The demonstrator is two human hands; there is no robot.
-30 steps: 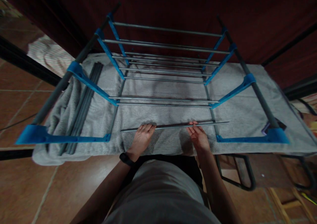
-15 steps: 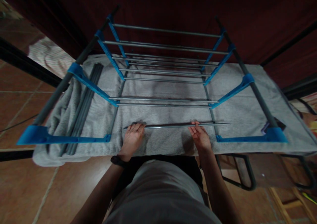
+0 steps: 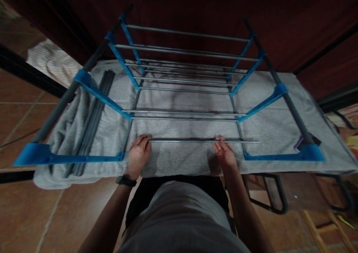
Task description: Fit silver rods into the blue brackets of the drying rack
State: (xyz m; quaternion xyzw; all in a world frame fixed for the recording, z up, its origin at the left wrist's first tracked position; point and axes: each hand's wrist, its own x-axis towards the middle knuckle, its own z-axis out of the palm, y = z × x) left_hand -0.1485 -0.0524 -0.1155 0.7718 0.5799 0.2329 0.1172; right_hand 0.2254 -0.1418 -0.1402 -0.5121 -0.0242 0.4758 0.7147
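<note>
A thin metal rod lies level across the front of a rack frame, held between my two hands. My left hand is closed around its left end, which the fingers cover. Toward the other end, my right hand pinches the rod, and the free tip sticks out past the right frame tube. The rack has blue plastic brackets on grey tubes. Several metal crossbars span its farther tiers. The nearest blue brackets, left and right, have no bar between them.
Several grey tubes lie bundled on the grey towel at left, beneath the frame. A dark flat object rests behind the right front bracket. Black metal chair legs and a wooden frame stand below right.
My left hand has slid left along the rod to its end. The rod's left side has risen slightly, while my right hand has stayed nearly in place.
</note>
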